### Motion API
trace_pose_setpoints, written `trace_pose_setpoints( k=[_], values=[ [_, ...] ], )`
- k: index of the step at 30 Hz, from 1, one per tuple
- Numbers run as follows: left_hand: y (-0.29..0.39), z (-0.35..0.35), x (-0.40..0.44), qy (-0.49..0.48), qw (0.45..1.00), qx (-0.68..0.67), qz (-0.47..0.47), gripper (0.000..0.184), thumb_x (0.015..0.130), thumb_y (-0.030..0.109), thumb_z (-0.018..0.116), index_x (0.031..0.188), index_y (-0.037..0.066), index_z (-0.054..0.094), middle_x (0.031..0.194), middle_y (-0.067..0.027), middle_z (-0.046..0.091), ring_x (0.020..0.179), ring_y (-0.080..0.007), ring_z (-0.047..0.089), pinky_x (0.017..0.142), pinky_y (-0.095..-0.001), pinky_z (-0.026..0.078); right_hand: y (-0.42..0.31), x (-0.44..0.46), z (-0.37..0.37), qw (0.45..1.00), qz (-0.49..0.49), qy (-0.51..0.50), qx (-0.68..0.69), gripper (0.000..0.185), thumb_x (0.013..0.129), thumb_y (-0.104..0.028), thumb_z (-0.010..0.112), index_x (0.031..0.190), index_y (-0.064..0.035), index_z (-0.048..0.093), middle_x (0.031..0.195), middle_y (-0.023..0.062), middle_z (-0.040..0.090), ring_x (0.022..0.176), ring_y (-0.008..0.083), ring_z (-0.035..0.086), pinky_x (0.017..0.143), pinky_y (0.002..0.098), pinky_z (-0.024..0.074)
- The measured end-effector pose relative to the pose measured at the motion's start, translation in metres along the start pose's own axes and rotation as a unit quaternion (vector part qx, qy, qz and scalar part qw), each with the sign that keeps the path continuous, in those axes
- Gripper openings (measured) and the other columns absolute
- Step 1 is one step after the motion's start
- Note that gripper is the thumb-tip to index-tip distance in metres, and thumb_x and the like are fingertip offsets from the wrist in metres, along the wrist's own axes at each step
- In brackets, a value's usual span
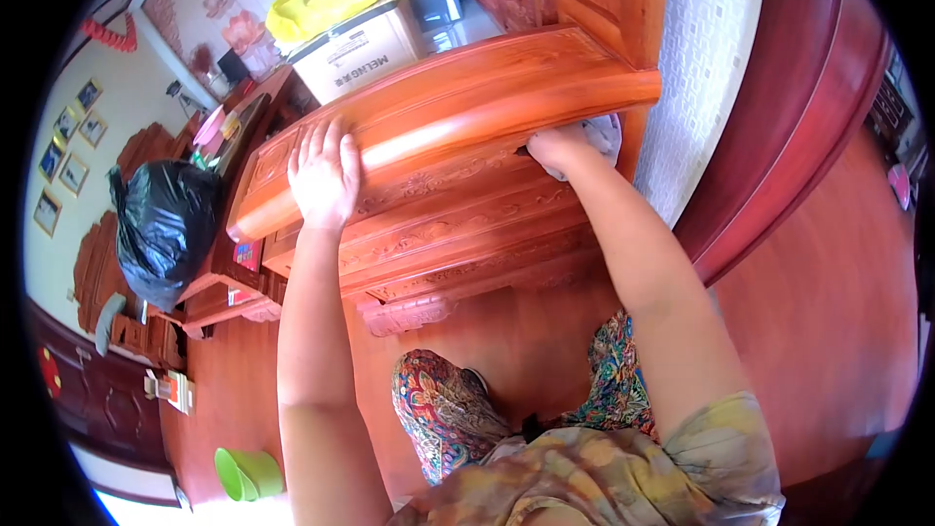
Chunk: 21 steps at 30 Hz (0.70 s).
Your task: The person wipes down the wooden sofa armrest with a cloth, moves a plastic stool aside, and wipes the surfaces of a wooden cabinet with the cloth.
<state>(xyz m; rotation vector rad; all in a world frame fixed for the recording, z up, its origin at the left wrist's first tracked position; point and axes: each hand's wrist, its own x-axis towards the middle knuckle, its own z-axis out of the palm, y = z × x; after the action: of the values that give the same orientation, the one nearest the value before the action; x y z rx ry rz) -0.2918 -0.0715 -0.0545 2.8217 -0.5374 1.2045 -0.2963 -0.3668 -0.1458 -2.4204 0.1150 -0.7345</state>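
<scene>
Leftmost, a black plastic bag [168,234] bulges beyond the carved wooden cabinet [453,127]. The left hand [325,175] lies flat on the cabinet's rounded top edge, fingers extended, gripping nothing. A cardboard box [362,54] stands behind. Rightward, the right hand [557,150] reaches beneath the overhang against a pale cloth [608,138]; its hidden fingers leave its grip uncertain.

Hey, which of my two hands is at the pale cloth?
Your right hand: it touches the pale cloth, below the overhanging edge of the wooden cabinet. Your left hand rests on that edge, away from the cloth.
</scene>
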Motion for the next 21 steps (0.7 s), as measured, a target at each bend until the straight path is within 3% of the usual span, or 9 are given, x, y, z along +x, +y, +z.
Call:
trace_pose_setpoints(
  k=[3,5,6,7,9,11,13,16,21],
  values=[
    [0.003,-0.006,-0.001,-0.022,0.999,-0.015,-0.02,0.043,0.09,0.038,0.029,0.121,0.014,0.048,0.124,-0.0102,0.048,0.12,-0.0252,0.039,0.101,-0.0426,0.025,-0.007,-0.002,0.0,0.998,0.065,-0.003,-0.008,0.037,0.085,-0.019,0.042,0.115,0.0005,0.048,0.12,0.0205,0.049,0.111,0.0306,0.046,0.093,0.035,0.0374],
    [-0.004,-0.001,-0.003,-0.016,1.0,-0.022,-0.01,0.045,0.09,0.04,0.028,0.123,0.015,0.046,0.124,-0.0103,0.048,0.122,-0.0246,0.038,0.103,-0.043,0.022,-0.031,-0.008,-0.048,0.971,0.139,-0.193,0.004,0.036,0.085,-0.026,0.043,0.11,-0.0015,0.052,0.112,0.0184,0.055,0.106,0.032,0.05,0.087,0.0389,0.0397],
    [-0.008,0.002,-0.004,0.0,1.0,-0.026,0.006,0.046,0.09,0.041,0.028,0.125,0.016,0.044,0.124,-0.0105,0.048,0.122,-0.0244,0.037,0.103,-0.0432,0.02,-0.002,-0.005,-0.032,0.975,-0.027,-0.201,-0.091,0.032,0.084,-0.023,0.043,0.105,-0.001,0.053,0.105,0.0182,0.058,0.1,0.0339,0.052,0.083,0.0409,0.0406],
    [-0.011,-0.005,-0.004,-0.047,0.997,-0.068,0.008,0.049,0.09,0.043,0.025,0.127,0.015,0.042,0.125,-0.0115,0.047,0.124,-0.0246,0.034,0.104,-0.0439,0.017,-0.012,-0.015,-0.054,0.958,-0.094,-0.254,-0.09,0.027,0.083,-0.018,0.044,0.103,-0.0033,0.054,0.107,0.0171,0.057,0.101,0.034,0.05,0.085,0.0411,0.0399],
    [-0.024,-0.022,-0.001,-0.14,0.954,-0.265,-0.024,0.049,0.091,0.042,0.025,0.129,0.015,0.039,0.128,-0.0136,0.043,0.127,-0.0258,0.03,0.106,-0.0438,0.013,0.008,-0.031,-0.051,0.942,-0.299,-0.112,-0.102,0.028,0.081,-0.015,0.043,0.106,-0.0088,0.055,0.111,0.0148,0.055,0.106,0.0326,0.048,0.087,0.0408,0.0387],
    [-0.043,-0.02,0.0,-0.141,0.918,-0.368,-0.048,0.047,0.091,0.04,0.026,0.129,0.015,0.038,0.13,-0.0141,0.042,0.127,-0.0262,0.029,0.106,-0.0435,0.012,0.003,-0.031,-0.055,0.945,-0.266,-0.16,-0.101,0.031,0.081,-0.012,0.044,0.109,-0.0035,0.053,0.119,0.0157,0.05,0.11,0.0339,0.044,0.093,0.042,0.0335],
    [-0.057,-0.014,-0.003,-0.117,0.973,-0.2,0.015,0.042,0.092,0.034,0.033,0.13,0.015,0.038,0.133,-0.0123,0.037,0.13,-0.0241,0.024,0.106,-0.0431,0.009,0.008,-0.021,-0.047,0.943,-0.268,-0.16,-0.118,0.031,0.081,-0.013,0.043,0.109,-0.0025,0.053,0.118,0.0166,0.05,0.11,0.0341,0.043,0.094,0.0411,0.033],
    [-0.056,-0.032,-0.011,-0.059,0.998,0.004,-0.009,0.042,0.091,0.036,0.033,0.129,0.019,0.039,0.137,-0.0069,0.032,0.132,-0.0236,0.019,0.104,-0.0532,0.01,0.013,0.011,-0.028,0.952,-0.013,-0.246,-0.182,0.035,0.081,-0.017,0.044,0.113,-0.0055,0.051,0.117,0.0153,0.052,0.111,0.0341,0.044,0.096,0.0408,0.0326],
    [-0.07,-0.016,-0.018,-0.118,0.991,-0.022,-0.055,0.046,0.091,0.046,0.025,0.129,0.025,0.039,0.139,-0.0036,0.029,0.131,-0.0226,0.021,0.103,-0.0562,0.008,0.013,0.048,0.015,0.996,0.008,-0.009,-0.085,0.035,0.081,-0.018,0.044,0.113,-0.0056,0.051,0.116,0.0162,0.052,0.11,0.0354,0.044,0.096,0.0409,0.033]
  ],
)
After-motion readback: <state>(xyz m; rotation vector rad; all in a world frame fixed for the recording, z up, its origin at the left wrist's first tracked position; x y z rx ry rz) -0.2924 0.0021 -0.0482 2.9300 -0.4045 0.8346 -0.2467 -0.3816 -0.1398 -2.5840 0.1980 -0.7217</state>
